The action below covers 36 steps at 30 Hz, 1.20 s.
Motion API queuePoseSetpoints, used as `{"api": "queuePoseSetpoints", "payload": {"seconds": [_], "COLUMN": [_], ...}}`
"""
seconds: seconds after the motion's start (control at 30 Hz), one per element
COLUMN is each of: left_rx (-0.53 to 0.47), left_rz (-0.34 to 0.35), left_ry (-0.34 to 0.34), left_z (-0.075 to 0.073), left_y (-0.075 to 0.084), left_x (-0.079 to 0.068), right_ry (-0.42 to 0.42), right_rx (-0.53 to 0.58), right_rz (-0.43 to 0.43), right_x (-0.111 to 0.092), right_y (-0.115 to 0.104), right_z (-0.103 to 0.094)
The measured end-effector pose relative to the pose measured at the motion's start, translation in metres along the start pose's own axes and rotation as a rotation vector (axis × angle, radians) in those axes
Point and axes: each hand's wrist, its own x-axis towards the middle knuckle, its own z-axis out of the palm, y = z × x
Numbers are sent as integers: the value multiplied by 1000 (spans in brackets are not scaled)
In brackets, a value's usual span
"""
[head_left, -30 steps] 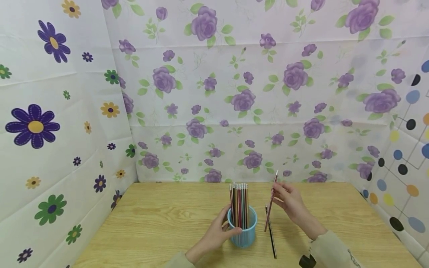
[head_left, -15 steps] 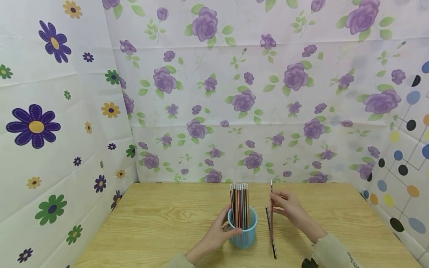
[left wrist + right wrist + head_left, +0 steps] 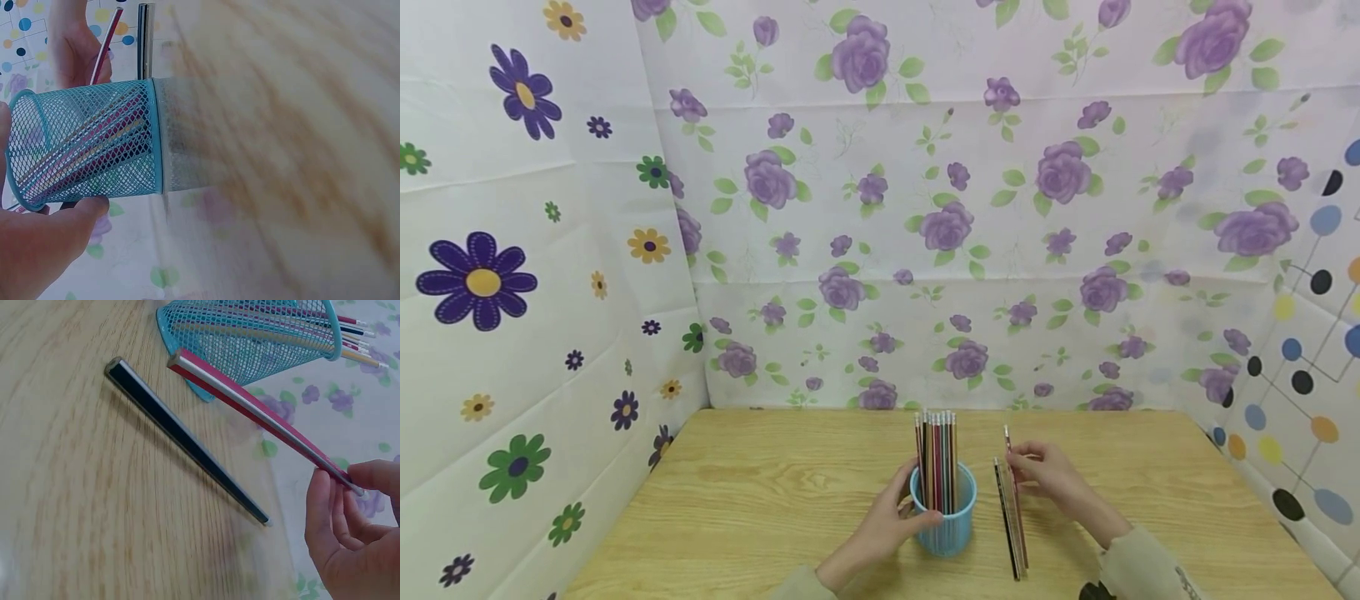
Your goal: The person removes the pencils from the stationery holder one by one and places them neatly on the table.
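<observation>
My left hand (image 3: 883,525) holds a light blue mesh pencil cup (image 3: 951,535) from its left side, thumb across the front. Several unsharpened pencils (image 3: 936,467) stand in the cup, their eraser ends up and leaning to its left side. To the right, my right hand (image 3: 1056,479) pinches a red and silver pencil (image 3: 262,417) near its eraser end, between thumb and fingers. That pencil slants, its plain end toward me. Beside it on the table lies a black and silver pencil (image 3: 187,444), untouched, between the cup and the red pencil.
The wooden table (image 3: 760,500) ends at a back wall of purple-flowered cloth (image 3: 865,250). Flower-print cloth (image 3: 587,317) hangs on the left, dotted cloth (image 3: 1292,400) on the right. A dark object (image 3: 1096,592) shows at the right sleeve.
My right hand has lowered the red pencil toward me and swung its lower end rightward, from across the black pencil to alongside it. The left hand and cup have stayed in place.
</observation>
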Motion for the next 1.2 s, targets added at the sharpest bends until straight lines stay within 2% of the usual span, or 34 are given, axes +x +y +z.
{"api": "queuePoseSetpoints", "payload": {"seconds": [0.13,0.33,0.67,0.93,1.2], "left_rx": [3,5,-6,-6,-8], "left_rz": [-8,-6,3,-10,-1], "left_ry": [0,4,3,4,-8], "left_z": [0,1,0,0,0], "left_y": [1,0,0,1,1], "left_x": [0,0,0,-1,1], "right_ry": [-11,23,16,151,184], "right_rx": [-37,-88,-154,-250,-349], "right_rz": [32,68,80,101,91], "right_x": [1,5,8,9,9], "right_y": [6,15,22,24,23], "right_z": [0,0,3,12,18]}}
